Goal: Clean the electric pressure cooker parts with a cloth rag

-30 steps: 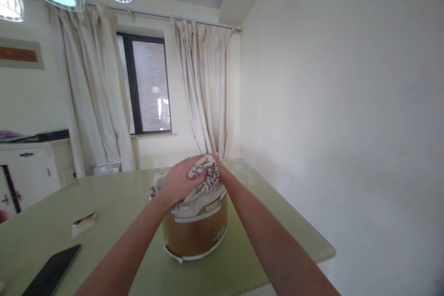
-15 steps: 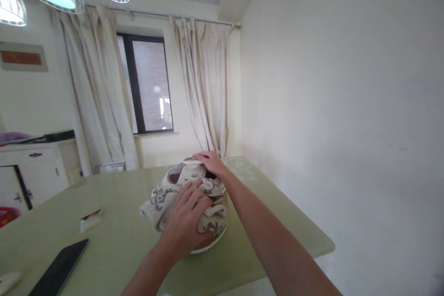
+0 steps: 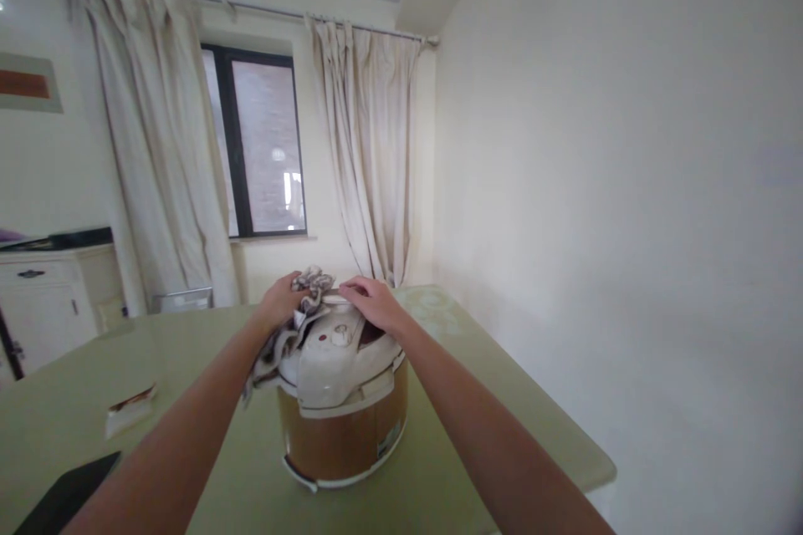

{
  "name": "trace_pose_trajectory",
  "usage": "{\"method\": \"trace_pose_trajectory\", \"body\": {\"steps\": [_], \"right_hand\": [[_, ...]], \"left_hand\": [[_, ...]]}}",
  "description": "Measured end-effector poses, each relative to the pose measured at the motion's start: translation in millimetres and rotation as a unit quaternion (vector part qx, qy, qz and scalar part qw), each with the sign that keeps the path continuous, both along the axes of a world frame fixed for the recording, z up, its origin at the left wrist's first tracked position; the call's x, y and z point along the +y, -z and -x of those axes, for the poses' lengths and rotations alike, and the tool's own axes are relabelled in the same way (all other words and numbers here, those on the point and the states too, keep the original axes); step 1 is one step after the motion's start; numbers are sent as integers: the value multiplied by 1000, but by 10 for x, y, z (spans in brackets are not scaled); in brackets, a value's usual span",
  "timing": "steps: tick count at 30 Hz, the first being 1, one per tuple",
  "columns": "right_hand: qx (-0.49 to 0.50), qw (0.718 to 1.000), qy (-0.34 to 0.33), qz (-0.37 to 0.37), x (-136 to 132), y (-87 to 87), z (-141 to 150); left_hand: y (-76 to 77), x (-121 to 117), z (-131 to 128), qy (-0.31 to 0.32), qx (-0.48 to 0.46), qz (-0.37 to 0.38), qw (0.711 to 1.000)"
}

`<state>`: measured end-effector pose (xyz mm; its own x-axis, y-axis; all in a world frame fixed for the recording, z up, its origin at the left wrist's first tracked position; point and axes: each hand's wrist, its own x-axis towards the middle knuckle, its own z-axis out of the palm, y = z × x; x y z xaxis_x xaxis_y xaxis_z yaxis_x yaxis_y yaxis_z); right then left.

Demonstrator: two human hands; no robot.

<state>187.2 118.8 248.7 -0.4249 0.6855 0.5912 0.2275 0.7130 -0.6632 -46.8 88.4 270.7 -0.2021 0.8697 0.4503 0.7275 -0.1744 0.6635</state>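
Observation:
A rice cooker [image 3: 348, 435] with a gold-brown body and a white lid stands upright on the green table [image 3: 439, 468]. At the lid's far left side, my left hand [image 3: 283, 301] grips a patterned grey-and-white cloth [image 3: 312, 280]. Part of that cloth drapes down the cooker's left side. My right hand [image 3: 375, 301] rests on the lid's top near the white handle, its fingers bent over the far edge. What the right fingertips touch is partly hidden.
On the table's left lie a small white-and-brown packet [image 3: 130, 410] and a dark flat tablet-like object [image 3: 69, 489]. A white cabinet [image 3: 43, 301] stands at the far left. The wall [image 3: 595, 184] runs along the table's right side.
My left hand has moved the cloth from the cooker's near side to the far left of the lid, uncovering the front. My right hand stays on the lid top. The view has shifted slightly.

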Motion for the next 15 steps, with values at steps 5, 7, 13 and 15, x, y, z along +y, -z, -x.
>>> {"method": "trace_pose_trajectory", "body": {"steps": [5, 7, 13, 15], "right_hand": [[-26, 998, -22, -50, 40, 12, 10], [-37, 994, -47, -91, 79, 23, 33], [-57, 989, -55, -126, 126, 40, 77], [-58, 990, -49, -119, 110, 35, 74]], "left_hand": [[-38, -117, -39, 32, 16, 29, 999], [18, -428, -84, -9, 63, 7, 998], [870, -1450, -333, -108, 36, -107, 988], [1402, -1603, -515, -112, -36, -135, 984]]}}
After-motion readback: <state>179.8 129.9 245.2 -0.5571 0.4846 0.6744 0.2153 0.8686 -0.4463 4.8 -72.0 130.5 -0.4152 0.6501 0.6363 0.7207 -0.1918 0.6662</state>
